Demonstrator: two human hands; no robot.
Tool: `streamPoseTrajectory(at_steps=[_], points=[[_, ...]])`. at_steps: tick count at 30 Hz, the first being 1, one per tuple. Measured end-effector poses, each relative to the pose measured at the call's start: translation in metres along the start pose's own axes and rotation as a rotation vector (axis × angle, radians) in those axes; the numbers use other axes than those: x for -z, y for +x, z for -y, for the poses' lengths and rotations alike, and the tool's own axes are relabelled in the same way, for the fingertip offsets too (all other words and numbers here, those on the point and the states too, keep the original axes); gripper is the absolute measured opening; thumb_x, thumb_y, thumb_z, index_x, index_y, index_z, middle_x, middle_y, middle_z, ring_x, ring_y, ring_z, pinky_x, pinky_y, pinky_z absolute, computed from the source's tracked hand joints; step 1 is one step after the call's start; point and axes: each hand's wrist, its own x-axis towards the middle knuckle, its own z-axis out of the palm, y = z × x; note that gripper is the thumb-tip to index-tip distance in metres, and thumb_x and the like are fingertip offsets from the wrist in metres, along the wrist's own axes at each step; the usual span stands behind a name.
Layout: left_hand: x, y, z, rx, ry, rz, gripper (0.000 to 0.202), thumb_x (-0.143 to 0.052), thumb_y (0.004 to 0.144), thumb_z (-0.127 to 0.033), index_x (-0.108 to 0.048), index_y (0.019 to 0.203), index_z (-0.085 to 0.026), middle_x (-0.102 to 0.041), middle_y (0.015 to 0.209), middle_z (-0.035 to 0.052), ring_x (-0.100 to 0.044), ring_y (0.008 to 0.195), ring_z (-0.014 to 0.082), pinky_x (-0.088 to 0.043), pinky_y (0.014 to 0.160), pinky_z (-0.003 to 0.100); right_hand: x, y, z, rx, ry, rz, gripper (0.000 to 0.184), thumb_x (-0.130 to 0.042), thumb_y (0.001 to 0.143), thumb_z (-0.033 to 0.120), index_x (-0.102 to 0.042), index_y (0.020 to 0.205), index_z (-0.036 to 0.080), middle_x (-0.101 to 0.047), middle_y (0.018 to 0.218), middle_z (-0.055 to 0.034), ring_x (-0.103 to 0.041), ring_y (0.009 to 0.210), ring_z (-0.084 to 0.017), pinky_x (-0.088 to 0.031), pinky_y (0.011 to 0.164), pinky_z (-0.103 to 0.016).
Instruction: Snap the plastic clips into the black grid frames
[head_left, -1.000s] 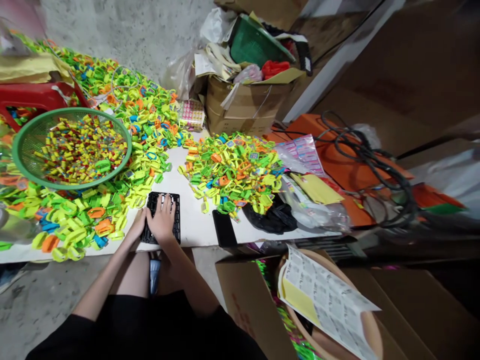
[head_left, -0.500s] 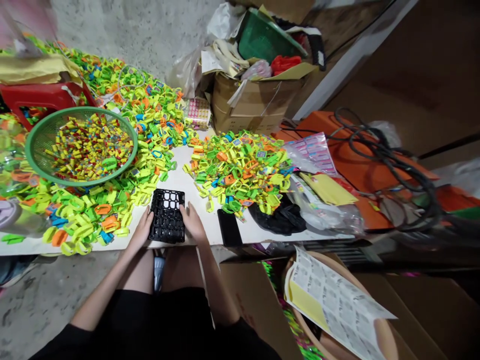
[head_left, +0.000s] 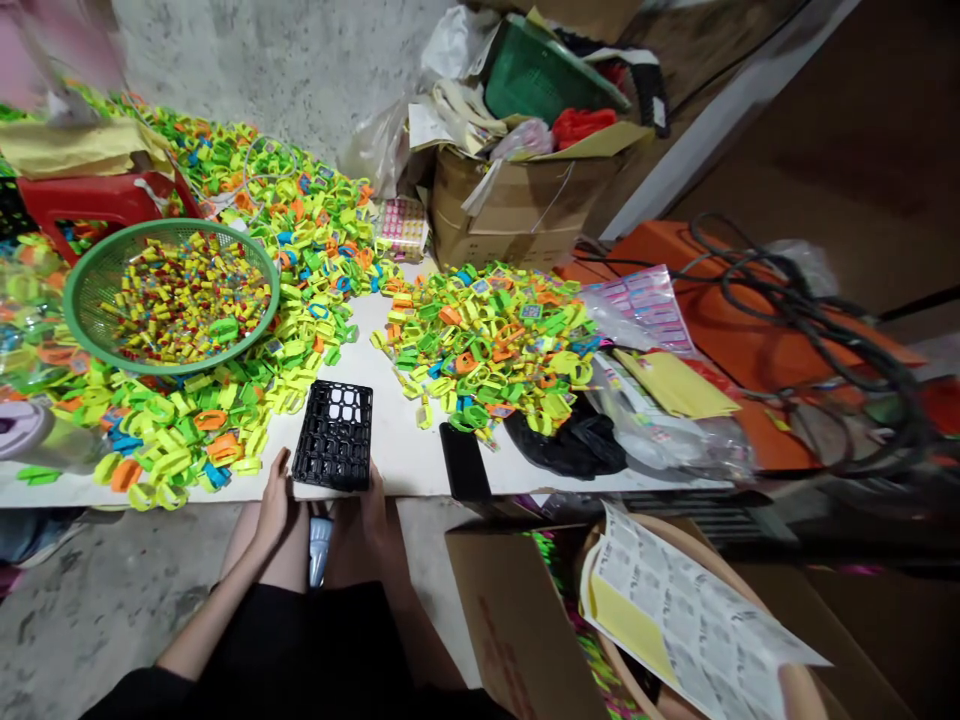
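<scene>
A black plastic grid tray [head_left: 334, 435] lies flat on the white table [head_left: 397, 450] near its front edge. My left hand [head_left: 274, 500] rests at the table edge just left of the tray's near corner, fingers stretched out, holding nothing. My right hand [head_left: 373, 500] sits at the tray's near right corner, fingers extended and touching the edge. Heaps of yellow, green and orange plastic rings [head_left: 487, 340] lie right of the tray, and more rings [head_left: 187, 440] spread to its left.
A green basket [head_left: 82, 300] of small coloured pieces stands at left, a red stool [head_left: 90, 195] behind it. A black phone [head_left: 465, 462] and black bag [head_left: 570, 445] lie right of the tray. Cardboard boxes [head_left: 510, 215], cables [head_left: 810, 320] and printed sheets [head_left: 690, 610] crowd the right.
Both hands have drawn back from on and beside the grid tray to the table's front edge. The tray stays on the table. The camera view shifted slightly.
</scene>
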Motion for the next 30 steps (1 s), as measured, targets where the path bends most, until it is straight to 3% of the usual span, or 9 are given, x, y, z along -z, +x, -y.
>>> streamPoseTrajectory(at_steps=[2, 5, 7, 10, 14, 21, 25, 30], points=[[0.011, -0.005, 0.011, -0.131, 0.268, 0.049, 0.065, -0.051, 0.087, -0.043, -0.040, 0.144, -0.015, -0.044, 0.150, 0.0145, -0.039, 0.141, 0.0283, -0.025, 0.120, 0.050, 0.012, -0.015, -0.008, 0.084, -0.202, -0.035, 0.056, -0.038, 0.095, 0.054, -0.048, 0.142, 0.026, -0.048, 0.148, -0.0019, -0.038, 0.142, -0.024, -0.033, 0.117, -0.049], [0.021, 0.001, 0.020, -0.311, 0.553, 0.113, 0.071, -0.059, 0.083, -0.043, -0.038, 0.144, -0.015, -0.044, 0.149, 0.0170, -0.038, 0.140, 0.0317, -0.029, 0.117, 0.053, 0.031, -0.029, -0.017, 0.302, -0.687, 0.010, 0.056, -0.044, 0.094, 0.043, -0.043, 0.146, 0.021, -0.043, 0.152, -0.0076, -0.034, 0.143, -0.026, -0.030, 0.119, -0.050], [0.022, 0.014, 0.022, -0.387, 0.656, 0.138, 0.072, -0.061, 0.082, -0.044, -0.039, 0.144, -0.015, -0.045, 0.148, 0.0179, -0.039, 0.140, 0.0333, -0.032, 0.115, 0.053, 0.041, -0.028, -0.021, 0.418, -0.959, 0.065, 0.062, -0.054, 0.090, 0.041, -0.042, 0.146, 0.016, -0.041, 0.152, -0.0128, -0.029, 0.145, -0.030, -0.028, 0.119, -0.053], [0.017, 0.040, 0.020, -0.469, 0.742, 0.200, 0.067, -0.062, 0.081, -0.043, -0.044, 0.140, -0.016, -0.051, 0.143, 0.0160, -0.042, 0.138, 0.0337, -0.032, 0.115, 0.053, 0.048, -0.011, -0.027, 0.503, -1.195, 0.108, 0.068, -0.062, 0.086, 0.041, -0.043, 0.145, 0.012, -0.043, 0.150, -0.0172, -0.028, 0.145, -0.034, -0.029, 0.117, -0.058], [0.004, 0.071, 0.014, -0.534, 0.778, 0.224, 0.065, -0.063, 0.080, -0.045, -0.047, 0.137, -0.017, -0.055, 0.140, 0.0143, -0.049, 0.131, 0.0325, -0.035, 0.112, 0.050, 0.051, 0.028, -0.033, 0.572, -1.299, 0.095, 0.058, -0.058, 0.088, 0.034, -0.049, 0.139, 0.010, -0.051, 0.142, -0.0188, -0.036, 0.140, -0.034, -0.032, 0.115, -0.058], [-0.035, 0.114, 0.004, -0.538, 0.786, 0.135, 0.065, -0.061, 0.083, -0.040, -0.044, 0.141, -0.016, -0.054, 0.140, 0.0150, -0.050, 0.129, 0.0323, -0.039, 0.108, 0.048, 0.057, 0.092, -0.019, 0.630, -1.327, 0.039, 0.052, -0.054, 0.092, 0.038, -0.053, 0.137, 0.012, -0.052, 0.142, -0.0181, -0.041, 0.136, -0.031, -0.031, 0.115, -0.053], [-0.053, 0.140, -0.007, -0.508, 0.783, 0.116, 0.065, -0.060, 0.085, -0.039, -0.040, 0.144, -0.017, -0.054, 0.140, 0.0147, -0.051, 0.128, 0.0319, -0.041, 0.106, 0.047, 0.054, 0.129, -0.008, 0.582, -1.338, 0.094, 0.050, -0.053, 0.094, 0.038, -0.055, 0.136, 0.012, -0.052, 0.142, -0.0182, -0.039, 0.138, -0.030, -0.028, 0.117, -0.052], [-0.066, 0.167, -0.020, -0.447, 0.823, 0.077, 0.061, -0.053, 0.091, -0.040, -0.038, 0.145, -0.016, -0.061, 0.131, 0.0163, -0.057, 0.118, 0.0331, -0.044, 0.100, 0.048, 0.037, 0.168, 0.004, 0.528, -1.344, 0.096, 0.053, -0.051, 0.095, 0.036, -0.048, 0.142, 0.011, -0.048, 0.145, -0.0181, -0.037, 0.140, -0.028, -0.025, 0.119, -0.050]])
